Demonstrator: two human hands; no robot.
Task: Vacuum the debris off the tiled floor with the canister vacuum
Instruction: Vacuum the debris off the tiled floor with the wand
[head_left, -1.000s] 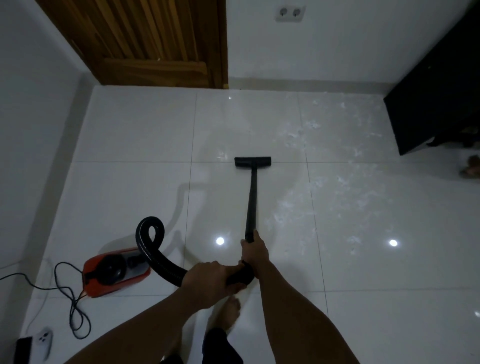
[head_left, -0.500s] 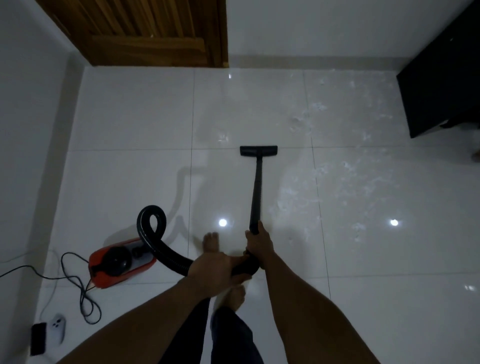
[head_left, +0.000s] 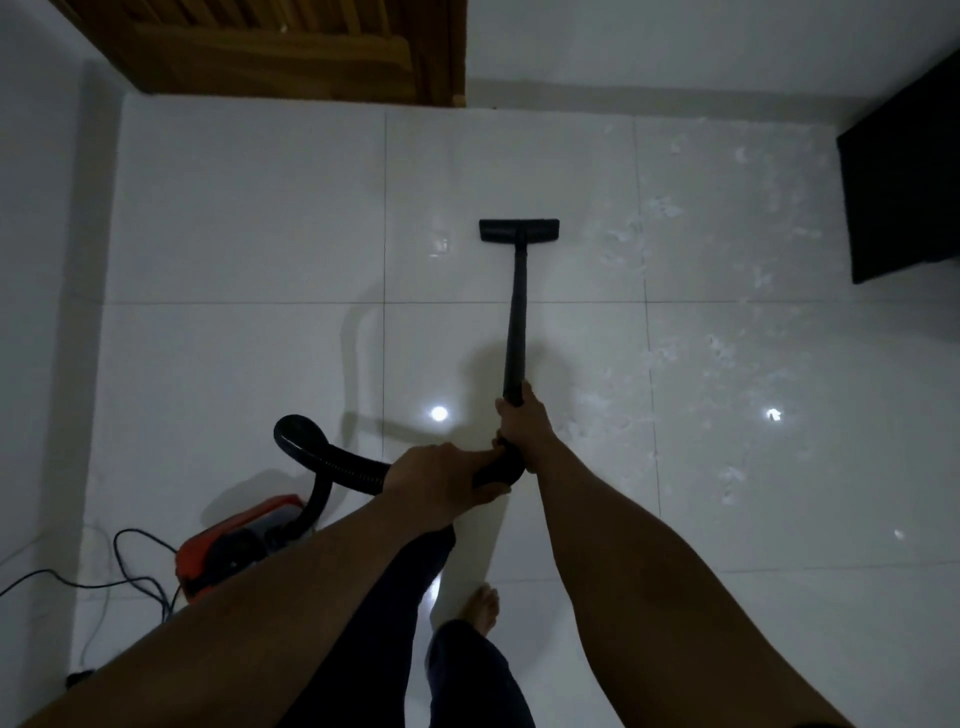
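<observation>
The right hand (head_left: 522, 421) is curled tight around the lower end of the black wand (head_left: 517, 312) in the middle of the frame. The left hand (head_left: 441, 480), just below and left of it, wraps the curved grip where the hose (head_left: 332, 462) joins. Neither holds anything else. The floor head (head_left: 518, 230) lies flat on the floor (head_left: 249, 208) in the upper centre, on a tile that looks bare of litter. The debris (head_left: 727, 353), pale flakes and scraps, is spread over the tiles on the right, from upper right to lower right. The nearest bits lie just to the right of the head.

The main risk, as I judge it, is a wasted stroke: pushed straight up the frame, the head passes beside the mess rather than over it. A quick sideways sweep could also shove the light flakes along instead of lifting them, or scatter them towards the dark cabinet (head_left: 904, 182) at the right edge, where the head might knock the front.

The canister vacuum (head_left: 234, 551) sits at lower left with the hose arched above it. A long reach to the right would likely pull that loop taut and drag or tip the canister. Its cord (head_left: 130, 561) lies in loose loops beside it, so it could snag underneath. A bare foot (head_left: 480, 613) on the glossy floor at bottom centre could slip, or catch the hose.
</observation>
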